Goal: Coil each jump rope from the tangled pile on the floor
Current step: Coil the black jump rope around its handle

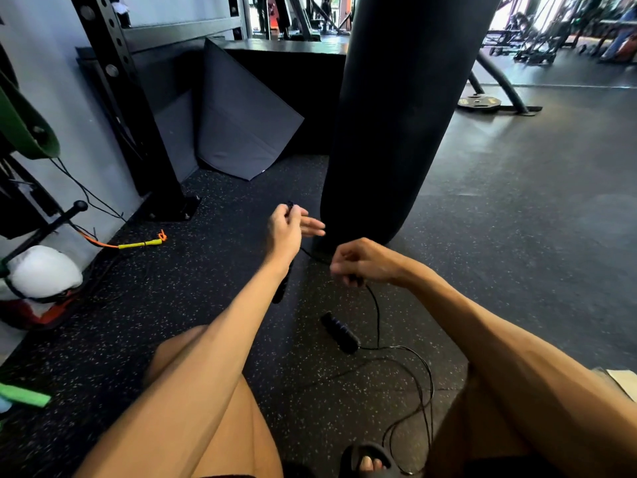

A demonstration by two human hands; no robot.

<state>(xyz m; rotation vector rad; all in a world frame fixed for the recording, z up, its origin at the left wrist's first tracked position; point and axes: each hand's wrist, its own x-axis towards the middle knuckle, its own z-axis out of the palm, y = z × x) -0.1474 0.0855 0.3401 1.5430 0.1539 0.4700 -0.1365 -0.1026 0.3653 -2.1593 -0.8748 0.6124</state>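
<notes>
Far left, by the wall: an orange-and-yellow rope lies on the speckled floor. Centre: the left grip is raised, thumb and forefinger pinching a small dark part of the black jump rope, the other fingers extended. A thin cord runs from it to the right grip, whose fingers are curled closed round the cord. Below and between the two grips, a black handle lies on the floor. From the right grip the cord drops and spreads in loose loops on the near floor, right of the handle. A black punching bag stands just beyond both grips.
</notes>
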